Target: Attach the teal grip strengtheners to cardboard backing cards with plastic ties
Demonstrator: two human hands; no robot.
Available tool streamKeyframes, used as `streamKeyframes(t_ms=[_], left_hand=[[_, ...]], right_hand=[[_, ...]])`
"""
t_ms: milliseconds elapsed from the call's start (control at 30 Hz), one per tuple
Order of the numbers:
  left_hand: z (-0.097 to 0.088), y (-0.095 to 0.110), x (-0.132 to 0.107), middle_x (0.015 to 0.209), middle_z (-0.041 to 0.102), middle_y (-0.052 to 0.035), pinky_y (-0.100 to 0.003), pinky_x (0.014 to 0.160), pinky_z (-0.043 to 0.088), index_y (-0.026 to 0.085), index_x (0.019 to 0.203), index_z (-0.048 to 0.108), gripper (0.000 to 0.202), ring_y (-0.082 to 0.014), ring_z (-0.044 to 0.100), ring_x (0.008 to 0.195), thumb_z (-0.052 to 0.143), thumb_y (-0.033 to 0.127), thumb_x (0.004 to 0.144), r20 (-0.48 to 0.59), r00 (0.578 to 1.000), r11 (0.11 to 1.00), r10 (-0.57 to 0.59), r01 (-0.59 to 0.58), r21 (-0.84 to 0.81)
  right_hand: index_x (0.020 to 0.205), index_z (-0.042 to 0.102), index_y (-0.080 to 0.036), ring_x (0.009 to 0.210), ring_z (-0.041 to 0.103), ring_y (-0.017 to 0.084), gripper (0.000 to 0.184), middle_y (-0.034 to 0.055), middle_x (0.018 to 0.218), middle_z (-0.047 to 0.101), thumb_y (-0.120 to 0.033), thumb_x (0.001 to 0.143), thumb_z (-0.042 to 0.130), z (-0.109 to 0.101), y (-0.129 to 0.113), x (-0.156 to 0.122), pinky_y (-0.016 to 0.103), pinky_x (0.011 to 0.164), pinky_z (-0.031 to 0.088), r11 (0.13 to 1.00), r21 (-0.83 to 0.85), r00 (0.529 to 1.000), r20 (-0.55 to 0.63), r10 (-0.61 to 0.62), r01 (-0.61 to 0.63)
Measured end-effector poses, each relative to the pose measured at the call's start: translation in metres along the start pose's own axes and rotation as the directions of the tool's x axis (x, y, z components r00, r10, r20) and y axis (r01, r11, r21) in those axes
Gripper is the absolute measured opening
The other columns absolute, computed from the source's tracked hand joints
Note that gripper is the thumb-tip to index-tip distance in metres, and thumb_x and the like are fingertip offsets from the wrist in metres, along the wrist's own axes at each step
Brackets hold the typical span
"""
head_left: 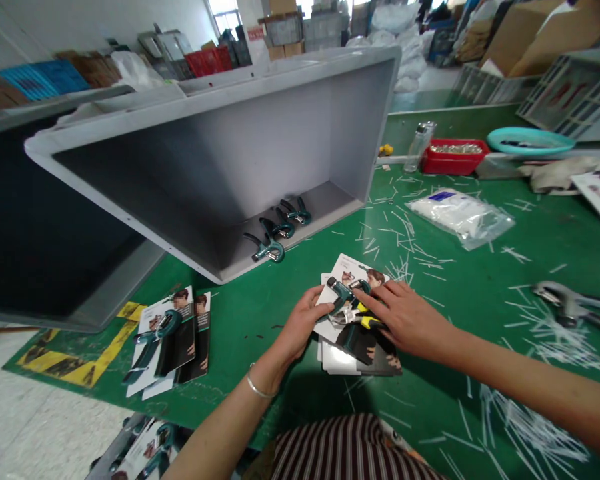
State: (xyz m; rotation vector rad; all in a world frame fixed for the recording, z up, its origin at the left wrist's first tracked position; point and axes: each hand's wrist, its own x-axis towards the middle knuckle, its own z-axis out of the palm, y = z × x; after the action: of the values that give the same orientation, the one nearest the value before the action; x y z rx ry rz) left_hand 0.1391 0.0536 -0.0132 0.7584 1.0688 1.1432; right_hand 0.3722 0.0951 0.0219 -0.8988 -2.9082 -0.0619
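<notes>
My left hand [300, 327] grips the left edge of a printed backing card [353, 272] that lies on top of a small stack of cards [340, 360] on the green table. A teal hand gripper [344, 297] rests on that card. My right hand [405, 317] lies over the gripper and card, fingers pressing down on them. Several more teal hand grippers [277, 233] lie inside the grey tray [220, 153] tipped on its side behind.
Finished carded grippers [173, 337] lie at the left near yellow-black floor tape. White plastic ties litter the table. A clear bag [460, 215], red box [453, 157], teal dish [530, 140] and a metal tagging tool [570, 307] sit to the right.
</notes>
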Motion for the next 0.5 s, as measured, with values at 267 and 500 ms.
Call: streamKeyframes(t_ms=[267, 500], left_hand=[[0.0, -0.001, 0.001, 0.121, 0.067, -0.0104, -0.032, 0.091, 0.046, 0.015, 0.122, 0.059, 0.047, -0.0224, 0.064, 0.103, 0.069, 0.021, 0.077, 0.02, 1.0, 1.0, -0.007, 0.007, -0.005], [-0.005, -0.002, 0.001, 0.123, 0.068, -0.0112, -0.033, 0.085, 0.05, 0.016, 0.129, 0.056, 0.058, -0.0237, 0.067, 0.1, 0.074, 0.032, 0.076, 0.007, 0.998, 0.997, -0.062, 0.062, 0.04]], right_hand=[[0.137, 0.049, -0.008, 0.102, 0.059, 0.031, 0.059, 0.0176, 0.107, 0.065, -0.022, 0.082, 0.064, 0.009, 0.003, -0.001, 0.043, 0.084, 0.052, 0.993, 0.095, 0.997, -0.013, -0.07, 0.071], [0.133, 0.051, -0.008, 0.093, 0.061, 0.026, 0.051, 0.016, 0.105, 0.066, -0.025, 0.085, 0.057, 0.01, -0.016, -0.012, 0.04, 0.08, 0.054, 0.948, 0.263, 0.983, -0.012, -0.183, 0.179]])
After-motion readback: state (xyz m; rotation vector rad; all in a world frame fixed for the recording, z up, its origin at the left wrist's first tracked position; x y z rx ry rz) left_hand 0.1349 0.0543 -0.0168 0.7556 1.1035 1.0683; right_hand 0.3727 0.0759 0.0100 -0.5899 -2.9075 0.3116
